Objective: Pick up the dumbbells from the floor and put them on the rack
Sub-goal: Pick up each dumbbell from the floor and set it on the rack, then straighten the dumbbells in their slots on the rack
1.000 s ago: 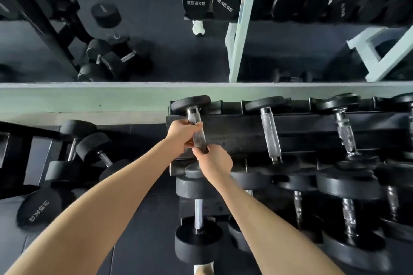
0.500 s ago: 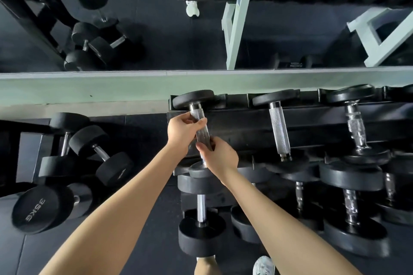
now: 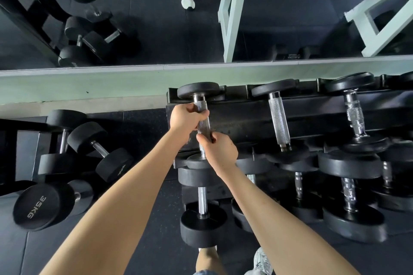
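Both hands grip the knurled metal handle of one dumbbell [image 3: 202, 120] that lies on the top shelf of the black rack [image 3: 245, 122], at the rack's left end. The left hand [image 3: 186, 118] wraps the far part of the handle, close to the far weight head, with its fingers curled over the top. The right hand [image 3: 220, 150] clasps the near part of the handle, just above the near weight head. The dumbbell's far head rests against the back rail of the shelf, by the pale green wall ledge [image 3: 89, 87].

To the right on the same shelf lie two more dumbbells: a second dumbbell [image 3: 278, 118] with a plain knurled handle, and a third dumbbell [image 3: 355, 116] farther right. On the lower shelf, directly beneath the held one, sits a lower dumbbell [image 3: 202, 198] with its near head sticking out toward the person.

On the dark floor to the left lie several loose weights. A small floor dumbbell [image 3: 100, 149] rests at an angle, and nearer lies a large one marked 35KG [image 3: 42, 207]. A mirror [image 3: 156, 28] above the ledge reflects more racks and weights.
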Motion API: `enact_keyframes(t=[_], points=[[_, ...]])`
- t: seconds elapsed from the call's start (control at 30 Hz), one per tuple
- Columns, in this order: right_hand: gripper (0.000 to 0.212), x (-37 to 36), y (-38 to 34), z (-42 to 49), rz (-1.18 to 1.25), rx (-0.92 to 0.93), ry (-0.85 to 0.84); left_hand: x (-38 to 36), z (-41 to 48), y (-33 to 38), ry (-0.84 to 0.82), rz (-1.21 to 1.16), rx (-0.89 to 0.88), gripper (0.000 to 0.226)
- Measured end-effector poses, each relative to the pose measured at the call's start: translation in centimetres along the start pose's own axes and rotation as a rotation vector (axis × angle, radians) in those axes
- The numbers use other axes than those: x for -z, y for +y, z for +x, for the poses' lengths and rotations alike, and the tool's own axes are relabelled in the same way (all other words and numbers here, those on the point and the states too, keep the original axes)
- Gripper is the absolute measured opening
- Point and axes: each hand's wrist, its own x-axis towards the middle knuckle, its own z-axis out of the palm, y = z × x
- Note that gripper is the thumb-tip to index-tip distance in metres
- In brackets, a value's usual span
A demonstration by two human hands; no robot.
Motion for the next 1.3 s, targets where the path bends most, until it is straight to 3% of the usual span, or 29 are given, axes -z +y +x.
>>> enact_keyframes(t=[0.47,0.7,0.8,0.87,0.97,1.03,1.07,1.2,1.3], points=[[0.035,-0.9,-0.4,-0.4,-0.057,0.01,0.026,0.4,-0.6,0.4,0.0,0.073,0.0,0.014],[0.036,-0.1,-0.8,-0.9,-0.066,0.019,-0.035,0.3,-0.9,0.3,0.015,0.067,-0.02,0.017],[0.031,1.4,-0.8,-1.3,-0.037,0.057,-0.101,0.0,-1.4,0.3,0.065,0.098,-0.031,0.008],[0.031,3.4,0.1,-1.6,-0.061,0.104,-0.013,-0.3,-2.1,0.1,0.171,0.24,-0.066,0.021],[0.029,8.3,3.1,-2.3,-0.1,0.155,0.362,-1.4,-4.7,-0.2,0.429,0.277,-0.163,0.023],[0.025,12.0,5.9,-1.9,-0.131,0.168,0.543,-3.2,-6.6,-0.3,0.422,0.195,-0.224,0.013],[0.026,13.7,7.3,-1.4,-0.166,0.16,0.549,-4.5,-7.3,-0.2,0.364,0.173,-0.242,0.011],[0.048,17.7,10.9,2.2,-0.263,0.061,0.194,-10.6,-7.9,0.8,0.149,0.12,-0.236,0.023],[0.051,17.9,11.5,4.7,-0.196,0.023,-0.09,-15.2,-6.6,1.9,0.052,0.085,-0.167,0.037]])
